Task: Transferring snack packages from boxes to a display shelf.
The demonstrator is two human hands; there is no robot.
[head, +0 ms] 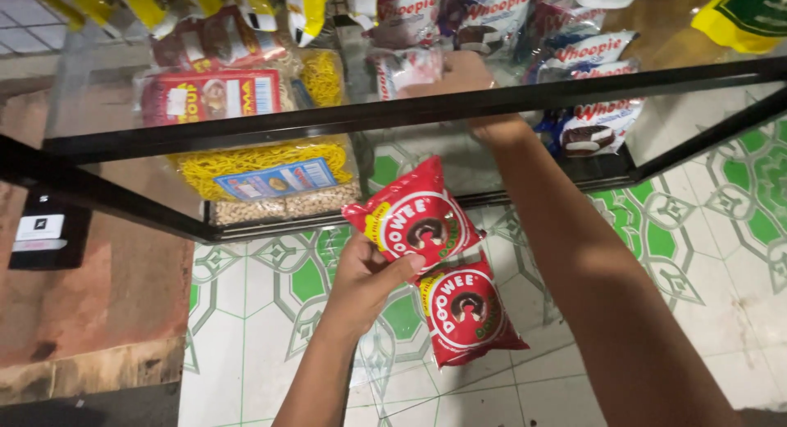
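Note:
My left hand (366, 273) grips the lower corner of a red round-printed snack packet (414, 212), and a second red packet (469, 311) hangs joined below it. Both are held above the tiled floor, in front of a glass display case (328, 120). My right hand (459, 74) reaches inside the case, seen through the glass top, and rests on a clear-wrapped snack packet (410, 69) among white and purple cake packets (594, 120). Whether its fingers close on that packet is blurred by the glass.
Inside the case lie yellow noodle bags (266, 161), a red flat packet (209, 95) and more cake packets. Yellow packets (147, 1) hang along the top. A black card (45, 230) sits at left on a brown surface. Green-patterned floor tiles (721, 230) lie below.

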